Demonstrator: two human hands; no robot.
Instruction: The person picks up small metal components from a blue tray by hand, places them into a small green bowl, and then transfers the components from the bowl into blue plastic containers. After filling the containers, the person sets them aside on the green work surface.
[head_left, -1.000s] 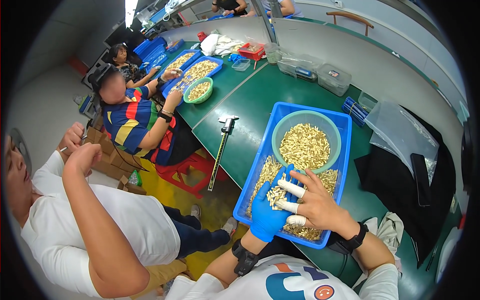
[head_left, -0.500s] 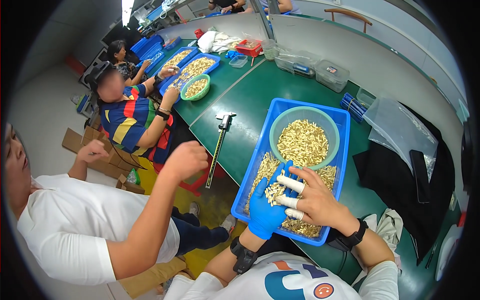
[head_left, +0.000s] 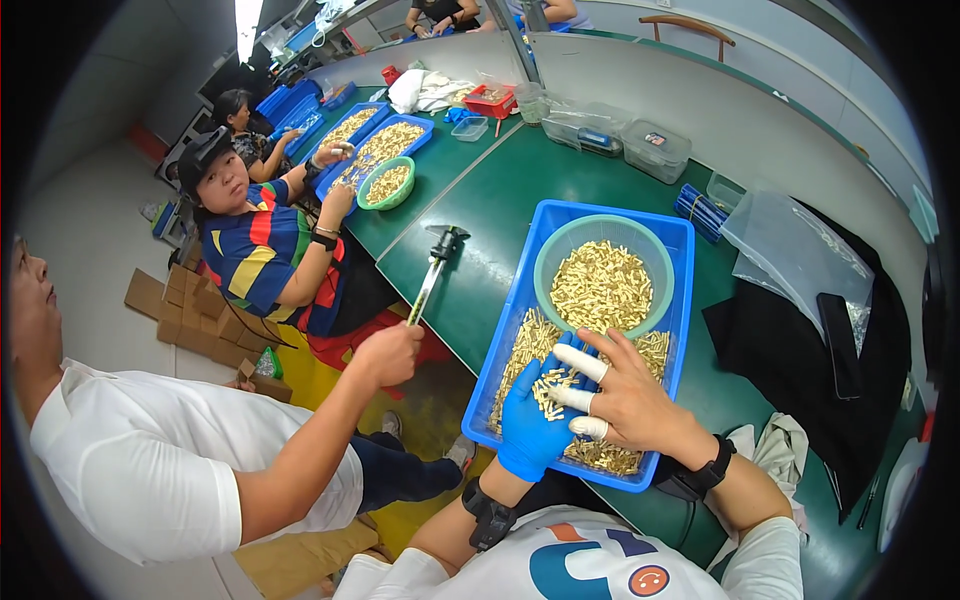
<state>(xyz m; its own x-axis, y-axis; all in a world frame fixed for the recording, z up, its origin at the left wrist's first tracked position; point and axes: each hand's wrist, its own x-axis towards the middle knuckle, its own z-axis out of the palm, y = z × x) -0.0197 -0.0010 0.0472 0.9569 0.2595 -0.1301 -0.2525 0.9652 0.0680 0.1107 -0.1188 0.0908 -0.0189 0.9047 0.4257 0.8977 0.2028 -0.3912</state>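
My left hand point(head_left: 528, 428), in a blue glove, is palm up and cups a small heap of short brass pins point(head_left: 553, 394). Above that palm is my right hand point(head_left: 632, 400), with white finger cots on several fingers; its fingers are spread and reach over the pins. I cannot tell whether the fingertips touch them. Both hands are above the near part of a blue tray point(head_left: 690, 262), where more loose brass pins point(head_left: 606, 458) lie. A pale green round basket point(head_left: 549, 262) stands in the tray's far part, heaped with similar pins point(head_left: 600, 285).
A person in white point(head_left: 180, 460) at my left grips a caliper point(head_left: 430, 275) over the green table point(head_left: 480, 230). Beyond sits a co-worker in a striped shirt point(head_left: 255, 250), by trays of pins and a green basket point(head_left: 388, 185). Black cloth point(head_left: 770, 345) with a phone point(head_left: 838, 345) lies at right.
The person in white has taken hold of the caliper and lifted its near end off the table. The co-worker's head has turned this way. My hands have barely moved.
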